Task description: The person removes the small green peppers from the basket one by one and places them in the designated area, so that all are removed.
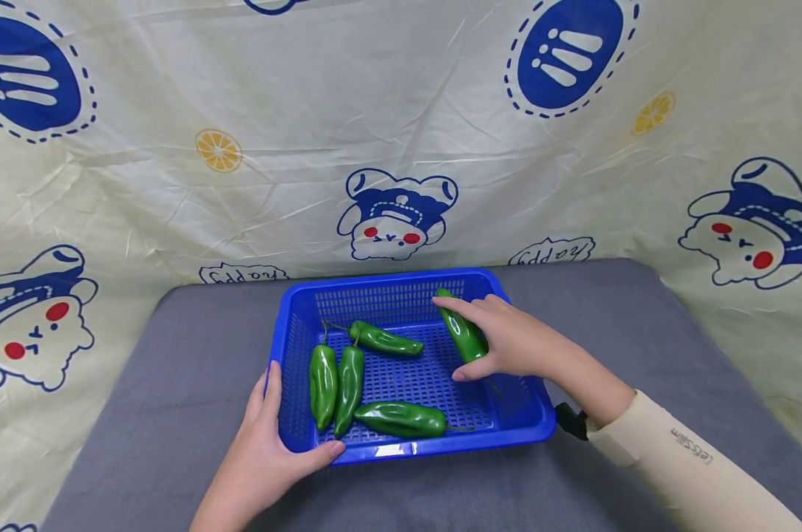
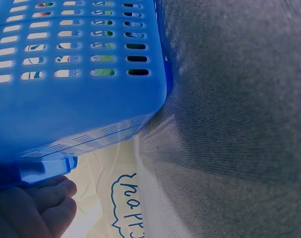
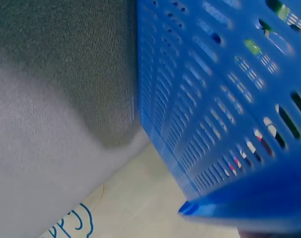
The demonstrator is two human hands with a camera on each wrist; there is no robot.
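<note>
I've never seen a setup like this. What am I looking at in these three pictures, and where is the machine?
There is no machine: these are a person's two bare hands. The widest picture comes from a camera on the head, looking forward and down. The other two come from cameras on the wrists, so they mostly show the slotted sides of a blue basket and the grey table covering close up.

The basket sits on that covering. The left hand holds its near left corner. Four green peppers lie inside; the right hand has its fingers and thumb around another pepper. Whether that one is lifted is hard to tell.
</note>
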